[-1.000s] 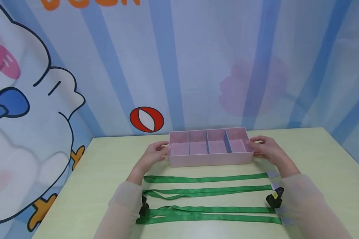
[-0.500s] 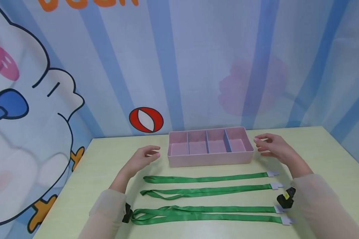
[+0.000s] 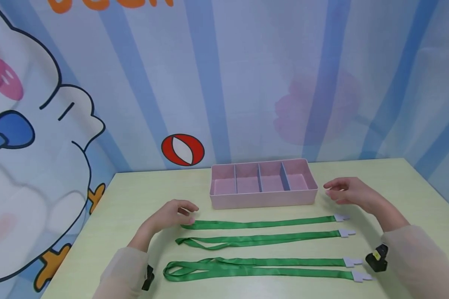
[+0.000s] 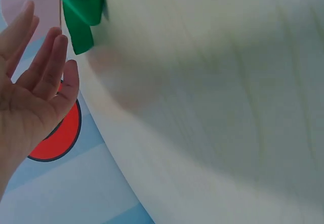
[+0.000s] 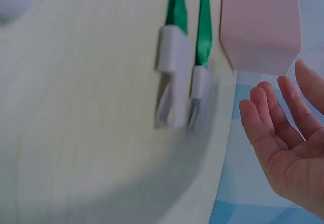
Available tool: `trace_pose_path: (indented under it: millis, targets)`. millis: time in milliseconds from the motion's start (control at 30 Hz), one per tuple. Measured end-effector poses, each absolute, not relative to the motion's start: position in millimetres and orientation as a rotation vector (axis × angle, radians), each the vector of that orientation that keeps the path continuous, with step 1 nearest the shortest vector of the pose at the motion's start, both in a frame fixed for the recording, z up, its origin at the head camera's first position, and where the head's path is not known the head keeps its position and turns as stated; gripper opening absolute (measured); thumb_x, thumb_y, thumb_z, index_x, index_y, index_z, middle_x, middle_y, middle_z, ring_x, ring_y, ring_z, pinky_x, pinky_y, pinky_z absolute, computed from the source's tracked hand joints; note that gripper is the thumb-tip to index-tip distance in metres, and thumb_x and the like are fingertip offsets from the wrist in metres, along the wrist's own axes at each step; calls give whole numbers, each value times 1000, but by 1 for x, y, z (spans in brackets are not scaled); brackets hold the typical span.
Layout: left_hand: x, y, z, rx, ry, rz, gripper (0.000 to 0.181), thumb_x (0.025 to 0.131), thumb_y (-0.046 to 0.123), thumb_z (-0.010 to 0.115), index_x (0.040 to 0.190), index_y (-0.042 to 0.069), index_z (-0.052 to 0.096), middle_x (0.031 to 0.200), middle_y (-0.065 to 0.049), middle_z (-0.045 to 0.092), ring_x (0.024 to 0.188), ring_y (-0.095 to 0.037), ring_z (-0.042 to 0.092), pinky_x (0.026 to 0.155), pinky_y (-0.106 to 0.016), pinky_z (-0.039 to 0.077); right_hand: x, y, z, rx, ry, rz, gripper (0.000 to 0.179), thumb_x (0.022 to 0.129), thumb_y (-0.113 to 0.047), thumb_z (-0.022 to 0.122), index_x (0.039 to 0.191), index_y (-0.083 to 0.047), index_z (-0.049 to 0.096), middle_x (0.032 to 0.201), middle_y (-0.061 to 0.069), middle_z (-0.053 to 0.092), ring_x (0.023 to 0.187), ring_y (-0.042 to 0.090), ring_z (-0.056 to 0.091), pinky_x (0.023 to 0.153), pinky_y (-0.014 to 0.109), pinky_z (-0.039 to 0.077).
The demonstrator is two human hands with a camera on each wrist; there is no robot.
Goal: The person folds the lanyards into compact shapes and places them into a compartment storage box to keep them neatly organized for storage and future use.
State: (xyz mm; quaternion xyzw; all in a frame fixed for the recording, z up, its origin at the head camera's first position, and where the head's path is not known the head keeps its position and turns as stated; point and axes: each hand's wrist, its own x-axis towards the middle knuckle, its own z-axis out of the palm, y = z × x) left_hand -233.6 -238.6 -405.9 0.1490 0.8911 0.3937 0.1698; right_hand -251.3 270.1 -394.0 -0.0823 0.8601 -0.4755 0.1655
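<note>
My left hand (image 3: pixel 170 215) hovers by the looped left end of the farthest green lanyard (image 3: pixel 262 224), fingers loosely bent and holding nothing. In the left wrist view the fingers of that hand (image 4: pixel 38 89) spread relaxed near a green ribbon loop (image 4: pixel 81 11). To the right of the pink divided box (image 3: pixel 263 200), my right hand (image 3: pixel 355 193) is in the air, apart from it. The right wrist view shows this hand (image 5: pixel 291 143) relaxed beside white plastic clips (image 5: pixel 173 77) on the lanyards. A second lanyard (image 3: pixel 262 239) and two nearer ones (image 3: pixel 254 271) lie in rows.
The box has several compartments split by blue-grey dividers and stands near the back edge of the pale table (image 3: pixel 97 232). Behind the table hangs a striped blue cloth (image 3: pixel 247 83) with cartoon prints. Each wrist carries a black camera mount (image 3: pixel 377 257).
Both hands have let go of the box's ends and moved apart. The left hand has come nearer, to the farthest lanyard's loop; the right has drawn back rightward. The box stays in place.
</note>
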Motion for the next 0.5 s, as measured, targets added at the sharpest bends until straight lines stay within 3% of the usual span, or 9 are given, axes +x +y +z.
trace_pose_path:
  millis: [267, 500]
  targets:
    - [-229, -245, -412, 476, 2594, 957, 34, 77, 8, 75, 110, 5, 66, 104, -5, 63, 96, -22, 57, 88, -40, 49, -246, 285, -407, -277, 2447, -1274, 40, 89, -9, 60, 122, 12, 52, 105, 13, 61, 79, 15, 54, 67, 29, 51]
    - [-230, -247, -420, 497, 2657, 873, 27, 77, 6, 75, 103, 6, 67, 91, 1, 61, 85, -16, 53, 82, -35, 48, -243, 287, -417, -414, 2479, -1178, 34, 84, -8, 67, 112, 10, 60, 96, 12, 64, 75, 12, 54, 63, 27, 49]
